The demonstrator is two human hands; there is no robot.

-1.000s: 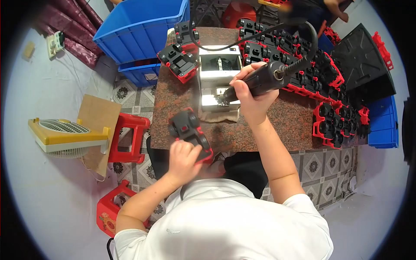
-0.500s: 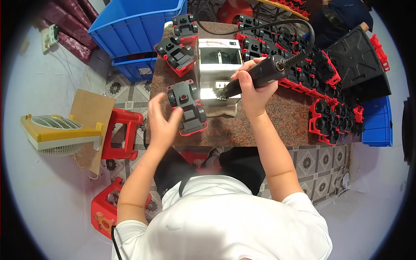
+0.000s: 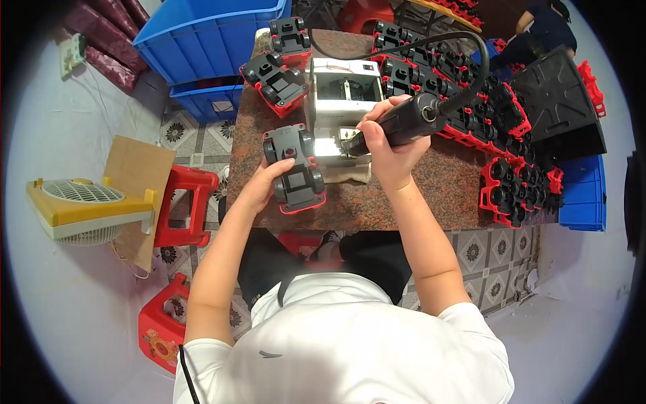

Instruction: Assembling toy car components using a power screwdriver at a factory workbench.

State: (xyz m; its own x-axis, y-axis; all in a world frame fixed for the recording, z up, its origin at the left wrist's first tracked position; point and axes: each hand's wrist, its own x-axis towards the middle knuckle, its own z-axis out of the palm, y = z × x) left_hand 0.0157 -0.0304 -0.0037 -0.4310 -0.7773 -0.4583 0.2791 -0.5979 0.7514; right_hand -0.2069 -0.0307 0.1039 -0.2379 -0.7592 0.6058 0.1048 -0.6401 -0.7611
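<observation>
My left hand (image 3: 261, 185) grips the left side of a black and red toy car chassis (image 3: 299, 194), its thumb across the top and the other fingers mostly hidden. The chassis lies wheels up near the table's front edge. My right hand (image 3: 396, 158) is wrapped round a black corded electric screwdriver (image 3: 407, 122), held at a slant. Its tip points down-left into the lit front of a white screw feeder (image 3: 343, 106), just right of the chassis. Whether a screw is on the tip is too small to tell.
Two more chassis (image 3: 274, 82) lie behind my left hand. Rows of similar chassis (image 3: 464, 118) fill the table's right side. The screwdriver's cable (image 3: 482, 57) loops over the back. Blue bins (image 3: 215, 40) stand at the far left, a fan (image 3: 87, 202) at left. Another person (image 3: 538, 34) is at the far right.
My left hand has moved right and closed on the chassis, having been open beside it. The screwdriver tip stays at the feeder. The person at the far right has shifted.
</observation>
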